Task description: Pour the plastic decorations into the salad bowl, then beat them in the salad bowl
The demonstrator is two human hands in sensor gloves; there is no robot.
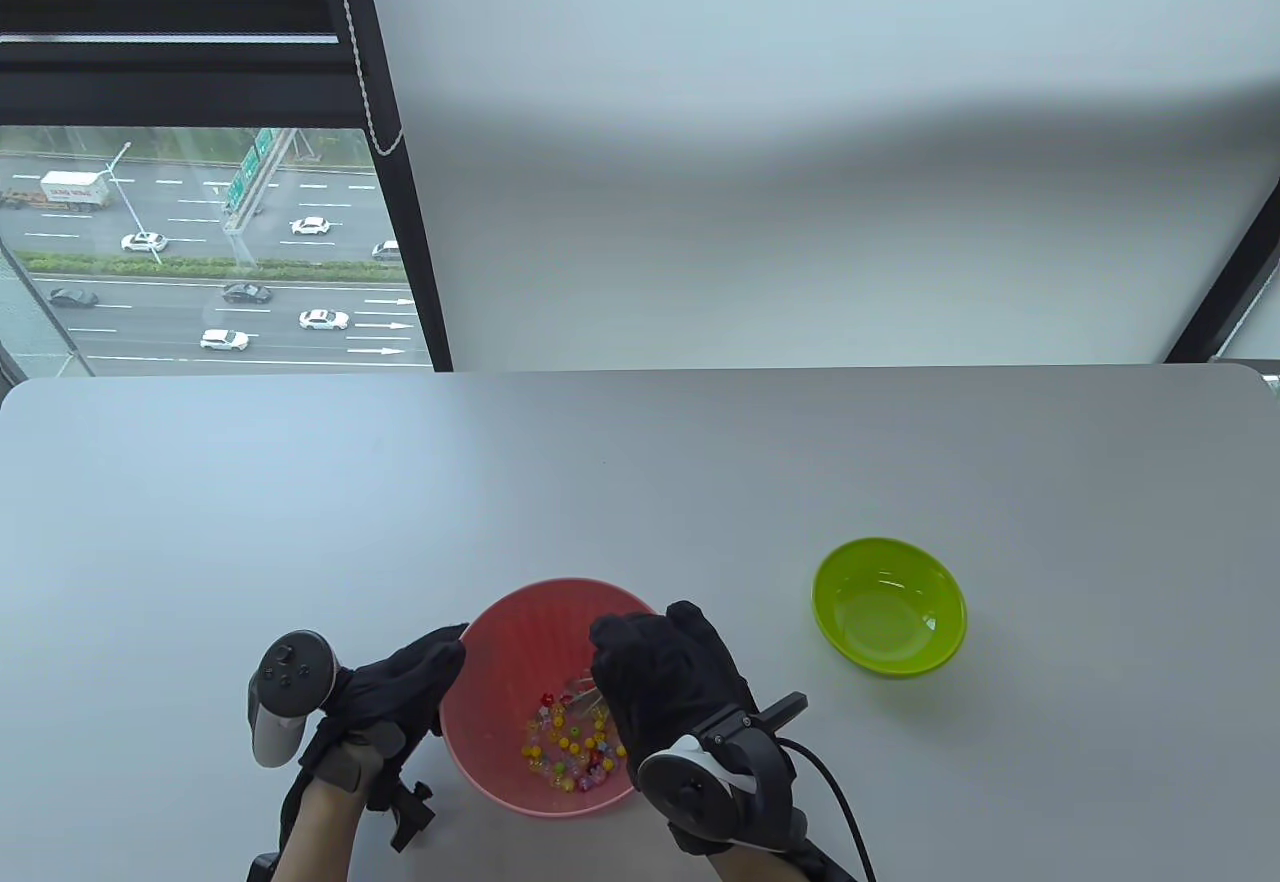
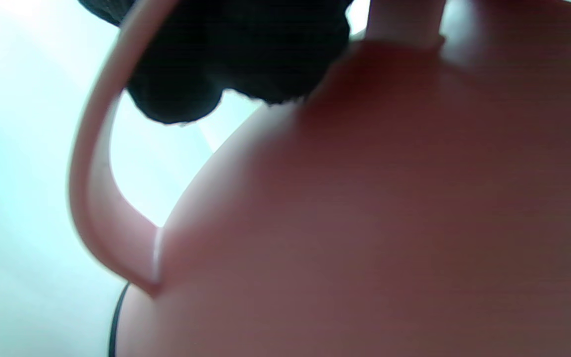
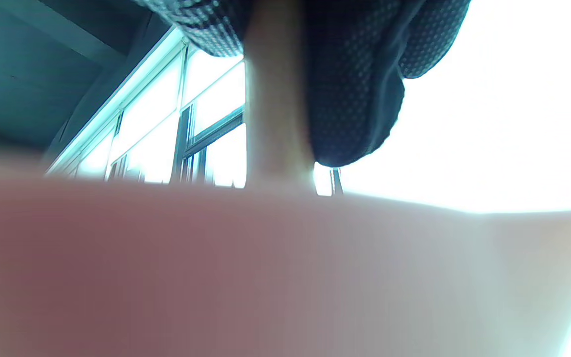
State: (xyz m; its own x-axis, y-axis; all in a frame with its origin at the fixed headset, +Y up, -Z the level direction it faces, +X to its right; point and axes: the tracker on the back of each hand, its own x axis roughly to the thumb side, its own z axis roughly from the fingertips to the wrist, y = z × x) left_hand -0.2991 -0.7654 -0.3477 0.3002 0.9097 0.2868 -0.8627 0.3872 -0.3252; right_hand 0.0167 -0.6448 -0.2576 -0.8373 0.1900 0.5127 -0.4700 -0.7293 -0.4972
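Steadying our round pink plastic salad bowl [image 1: 500,642] with our left hand [image 1: 395,692] gripping its rim, our right hand [image 1: 660,682] gripping a whisk [image 1: 583,697] over colourful plastic decorations [image 1: 570,747], lime-green bowl [image 1: 889,606] sitting apart on the table [image 1: 640,482].

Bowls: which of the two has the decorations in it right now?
The pink bowl, between both hands, has the coloured decorations on its bottom. The green bowl, off to the right, looks empty.

The salad bowl [image 1: 500,712] sits on the counter [image 1: 640,482] at its near edge, plastic decorations [image 1: 570,747] lying in its bottom. The left hand [image 1: 395,697] is at the bowl's left rim, the right hand [image 1: 665,677] over its right side. Well to the right, slightly farther back, stands a smaller bowl [image 1: 889,606].
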